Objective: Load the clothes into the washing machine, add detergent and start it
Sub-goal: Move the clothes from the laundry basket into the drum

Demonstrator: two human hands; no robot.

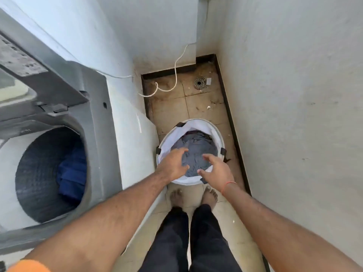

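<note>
Two bare hands reached down over the white laundry basket (217, 132) on the floor. The left hand (173, 163) and the right hand (215, 169) both had a wide grip, fingers spread, holding nothing. Grey clothes (198, 150) lay inside the basket, just under the hands. The washing machine (98, 118) stood to the left with its lid up, and something blue (72, 173) was already in the drum. If the hands grabbed only a loose bit, clothes could slip and fall on the dirty floor (198, 107). The soft basket could tip too.
</note>
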